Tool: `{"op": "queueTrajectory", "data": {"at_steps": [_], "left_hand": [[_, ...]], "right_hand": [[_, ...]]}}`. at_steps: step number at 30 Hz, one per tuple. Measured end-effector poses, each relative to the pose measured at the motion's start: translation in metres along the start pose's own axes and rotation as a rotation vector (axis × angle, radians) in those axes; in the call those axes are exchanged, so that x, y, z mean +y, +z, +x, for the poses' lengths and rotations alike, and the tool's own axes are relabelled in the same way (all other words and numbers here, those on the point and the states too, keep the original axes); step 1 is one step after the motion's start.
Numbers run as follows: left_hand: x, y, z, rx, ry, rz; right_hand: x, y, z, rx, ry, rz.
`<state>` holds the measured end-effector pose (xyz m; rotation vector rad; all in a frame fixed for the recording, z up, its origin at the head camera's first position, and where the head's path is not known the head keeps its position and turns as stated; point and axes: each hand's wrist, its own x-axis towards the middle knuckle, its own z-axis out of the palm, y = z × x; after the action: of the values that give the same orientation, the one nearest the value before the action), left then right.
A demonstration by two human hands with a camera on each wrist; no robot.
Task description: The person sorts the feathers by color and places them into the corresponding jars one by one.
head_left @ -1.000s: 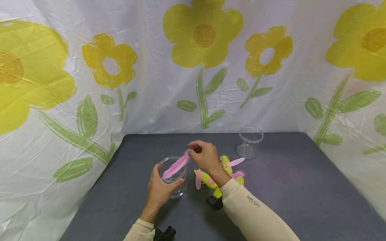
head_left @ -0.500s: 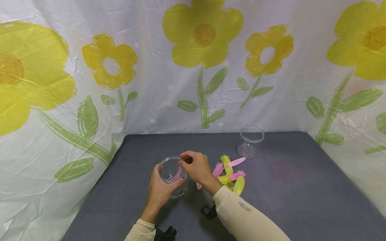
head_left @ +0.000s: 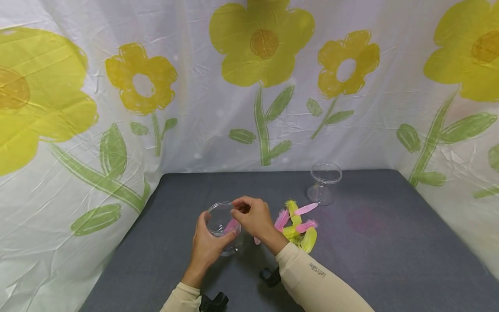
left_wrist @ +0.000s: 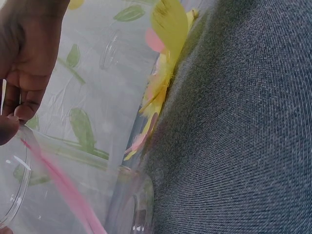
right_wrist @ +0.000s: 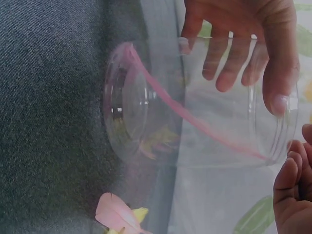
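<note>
The left hand (head_left: 212,236) grips a clear round jar (right_wrist: 214,161), thumb on the near side and fingers behind it. Inside the jar a pink feather (right_wrist: 165,97) slants from the base to the rim, bent at its lower end. At the mouth, the right hand (head_left: 255,219) has its thumb and fingertips together, pinching the feather's upper end; the thin tip itself is barely visible in the left wrist view. Right of the jar lies a loose pile of feathers, among them a yellow feather (head_left: 309,240) and a light pink feather (head_left: 306,209), partly hidden by the right wrist.
A second clear container (head_left: 321,195), wide at the rim and narrower below, stands at the back right of the dark grey table (head_left: 390,260). Behind the table hangs a white curtain (head_left: 195,130) printed with yellow flowers.
The right hand has brought the pink feather from above the jar down to its rim, and the feather is now inside. The left hand keeps its grip in place.
</note>
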<state>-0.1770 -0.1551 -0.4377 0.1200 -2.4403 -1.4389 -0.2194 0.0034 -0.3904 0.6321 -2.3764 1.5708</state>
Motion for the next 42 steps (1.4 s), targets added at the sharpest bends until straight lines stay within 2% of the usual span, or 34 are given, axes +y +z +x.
{"op": "queueTrajectory", "data": {"at_steps": [11, 21, 34, 42], "left_hand": [[0.001, 0.002, 0.001, 0.017, 0.020, 0.000], [0.003, 0.001, 0.000, 0.016, -0.006, 0.016], [0.003, 0.001, 0.000, 0.011, -0.013, 0.001], [0.003, 0.002, -0.002, 0.006, -0.021, 0.010]], "right_hand": [[0.001, -0.024, -0.003, 0.066, -0.037, 0.041], [0.014, -0.049, -0.011, 0.089, -0.021, 0.061], [0.035, -0.102, -0.009, 0.202, 0.027, 0.021], [0.057, -0.140, -0.008, 0.324, 0.045, -0.049]]}}
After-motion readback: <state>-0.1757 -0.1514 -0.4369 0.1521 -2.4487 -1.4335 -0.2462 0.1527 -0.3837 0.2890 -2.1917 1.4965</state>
